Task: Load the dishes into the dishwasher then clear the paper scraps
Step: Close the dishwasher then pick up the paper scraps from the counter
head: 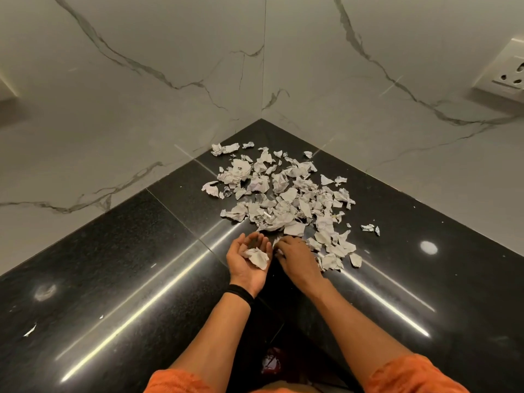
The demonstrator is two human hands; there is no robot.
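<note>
Paper scraps are lying scattered on the black table, piled toward the far corner. Left hand is cupping palm-up, fingers loosely curled, holding one collected scrap. Right hand is reaching palm-down at the pile's near edge, fingers seemingly pinching a scrap, partly hidden. Clearing step looks just begun; next move probably calls for dropping the piece into the cupped palm.
</note>
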